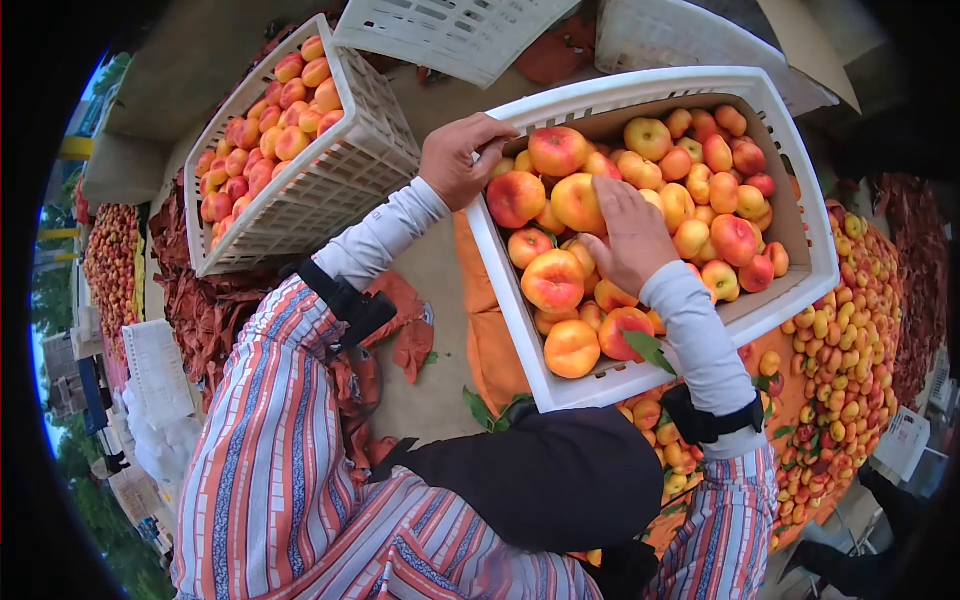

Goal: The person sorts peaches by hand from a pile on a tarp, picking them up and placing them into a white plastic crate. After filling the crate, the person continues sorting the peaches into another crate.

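Observation:
A white plastic crate point(508, 330) lined with cardboard stands in front of me, filled with red and yellow peaches point(733, 240). My left hand point(463, 158) is at the crate's upper left corner, its fingers curled at the rim; whether they grip the rim is hard to tell. Inside the crate, my right hand point(632, 238) lies over the fruit with its fingers against a large yellow-orange peach point(577, 203). A green leaf point(650, 350) rests near the crate's front edge, below my right wrist.
Another white crate point(350, 150) full of peaches stands tilted at the upper left. White crates point(450, 35) are at the top. A large heap of peaches point(845, 350) lies on orange cloth at the right. Reddish crumpled sheets point(400, 320) lie on the floor at the left.

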### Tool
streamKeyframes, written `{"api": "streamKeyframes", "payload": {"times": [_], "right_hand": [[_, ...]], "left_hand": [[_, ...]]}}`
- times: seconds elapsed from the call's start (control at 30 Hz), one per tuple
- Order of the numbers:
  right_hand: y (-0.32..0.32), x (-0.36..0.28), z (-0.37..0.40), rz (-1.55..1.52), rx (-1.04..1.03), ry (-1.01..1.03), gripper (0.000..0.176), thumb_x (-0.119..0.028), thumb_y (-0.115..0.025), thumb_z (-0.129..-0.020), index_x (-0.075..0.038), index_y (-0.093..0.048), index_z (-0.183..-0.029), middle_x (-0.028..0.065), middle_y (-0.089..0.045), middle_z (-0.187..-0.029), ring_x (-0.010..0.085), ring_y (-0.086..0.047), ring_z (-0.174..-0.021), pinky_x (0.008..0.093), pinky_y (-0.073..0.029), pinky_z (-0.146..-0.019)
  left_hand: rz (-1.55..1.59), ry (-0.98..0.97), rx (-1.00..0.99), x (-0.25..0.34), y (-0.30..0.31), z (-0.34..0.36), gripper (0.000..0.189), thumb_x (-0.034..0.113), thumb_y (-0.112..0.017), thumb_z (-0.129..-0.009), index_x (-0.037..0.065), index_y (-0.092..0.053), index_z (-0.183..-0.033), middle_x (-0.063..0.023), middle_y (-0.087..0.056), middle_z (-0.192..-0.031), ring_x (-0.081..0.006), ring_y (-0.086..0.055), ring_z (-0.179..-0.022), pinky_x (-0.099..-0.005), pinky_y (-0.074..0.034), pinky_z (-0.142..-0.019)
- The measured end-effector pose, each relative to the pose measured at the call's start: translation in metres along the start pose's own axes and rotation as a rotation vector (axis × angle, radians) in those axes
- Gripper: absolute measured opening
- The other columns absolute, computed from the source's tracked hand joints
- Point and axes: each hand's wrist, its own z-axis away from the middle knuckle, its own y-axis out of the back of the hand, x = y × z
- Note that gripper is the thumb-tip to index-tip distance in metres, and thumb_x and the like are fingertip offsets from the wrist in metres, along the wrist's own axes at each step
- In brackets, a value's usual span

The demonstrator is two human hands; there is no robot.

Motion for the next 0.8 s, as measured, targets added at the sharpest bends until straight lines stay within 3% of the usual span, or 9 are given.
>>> {"api": "streamKeyframes", "payload": {"times": [0.1, 0.13, 0.2, 0.27, 0.33, 0.47, 0.53, 0.6, 0.8], "right_hand": [[0.035, 0.011, 0.023, -0.098, 0.188, 0.01, 0.057, -0.024, -0.063, -0.077, -0.001, -0.041, -0.124, 0.0184, -0.044, -0.125, 0.0326, -0.04, -0.119, 0.0407, -0.03, -0.101], [0.055, 0.016, 0.037, -0.17, 0.289, -0.093, 0.053, -0.02, -0.065, -0.075, 0.0, -0.046, -0.12, 0.0191, -0.047, -0.121, 0.0335, -0.043, -0.115, 0.0398, -0.032, -0.099], [0.09, 0.026, 0.081, -0.283, 0.552, -0.356, 0.036, -0.012, -0.057, -0.084, 0.0, -0.049, -0.116, 0.0149, -0.051, -0.116, 0.0242, -0.05, -0.107, 0.0331, -0.04, -0.091], [0.096, 0.05, 0.149, -0.542, 0.887, -0.645, 0.028, -0.015, -0.05, -0.089, 0.001, -0.052, -0.112, 0.0084, -0.057, -0.101, 0.0176, -0.056, -0.092, 0.0306, -0.044, -0.085], [0.08, 0.093, 0.249, -0.339, 0.89, -0.989, 0.025, -0.016, -0.051, -0.089, 0.001, -0.053, -0.107, 0.0065, -0.058, -0.1, 0.015, -0.055, -0.089, 0.0292, -0.045, -0.081], [0.016, 0.09, 0.362, -0.226, 0.756, -1.308, 0.024, -0.019, -0.056, -0.085, 0.0, -0.057, -0.099, 0.0081, -0.06, -0.092, 0.0133, -0.056, -0.084, 0.0276, -0.046, -0.077], [-0.03, 0.094, 0.397, -0.336, 0.793, -1.293, 0.028, -0.021, -0.059, -0.081, 0.002, -0.058, -0.097, 0.0107, -0.061, -0.089, 0.0155, -0.058, -0.08, 0.0283, -0.047, -0.076], [-0.047, 0.099, 0.405, -0.294, 0.617, -1.432, 0.032, -0.022, -0.06, -0.079, 0.003, -0.057, -0.099, 0.0142, -0.062, -0.092, 0.02, -0.061, -0.08, 0.0295, -0.048, -0.075], [-0.103, 0.155, 0.376, 0.093, 0.27, -1.346, 0.048, -0.032, -0.066, -0.074, 0.001, -0.052, -0.106, 0.0194, -0.057, -0.102, 0.0328, -0.057, -0.095, 0.0415, -0.047, -0.079]], "left_hand": [[-0.026, -0.013, -0.028, 0.002, 0.001, 0.0, 0.021, -0.003, -0.052, -0.075, 0.003, -0.061, -0.093, -0.0101, -0.061, -0.087, -0.022, -0.061, -0.079, -0.0276, -0.048, -0.07], [-0.039, 0.015, -0.063, 0.004, 0.001, -0.001, 0.021, -0.003, -0.053, -0.076, 0.003, -0.061, -0.094, -0.0103, -0.061, -0.09, -0.0223, -0.061, -0.081, -0.0281, -0.048, -0.072], [-0.052, 0.062, -0.148, 0.014, -0.002, 0.0, 0.022, -0.002, -0.054, -0.077, 0.004, -0.061, -0.096, -0.0106, -0.06, -0.095, -0.0231, -0.06, -0.085, -0.0291, -0.047, -0.075], [-0.107, -0.164, -0.259, 0.027, -0.011, 0.004, 0.026, 0.005, -0.059, -0.077, 0.005, -0.059, -0.103, -0.0122, -0.056, -0.107, -0.0287, -0.053, -0.102, -0.0355, -0.042, -0.089], [-0.057, -0.254, -0.408, 0.054, -0.029, 0.004, 0.036, 0.009, -0.06, -0.076, 0.008, -0.056, -0.112, -0.0129, -0.052, -0.118, -0.031, -0.048, -0.11, -0.0387, -0.037, -0.095], [-0.346, -0.477, -0.622, 0.075, -0.049, -0.011, 0.048, 0.014, -0.062, -0.072, 0.012, -0.052, -0.119, -0.011, -0.044, -0.128, -0.0333, -0.04, -0.118, -0.0416, -0.033, -0.099], [-0.417, -0.498, -0.671, 0.076, -0.052, -0.01, 0.048, 0.013, -0.063, -0.069, 0.012, -0.054, -0.116, -0.0111, -0.045, -0.126, -0.0336, -0.04, -0.117, -0.0422, -0.033, -0.099], [-0.437, -0.527, -0.645, 0.079, -0.057, -0.008, 0.04, 0.013, -0.063, -0.07, 0.011, -0.056, -0.109, -0.0116, -0.046, -0.122, -0.032, -0.041, -0.117, -0.0426, -0.032, -0.099], [-0.39, -0.391, -0.638, 0.079, -0.052, -0.006, 0.051, 0.01, -0.056, -0.075, 0.008, -0.046, -0.125, -0.0129, -0.041, -0.131, -0.033, -0.034, -0.124, -0.0421, -0.027, -0.104]]}}
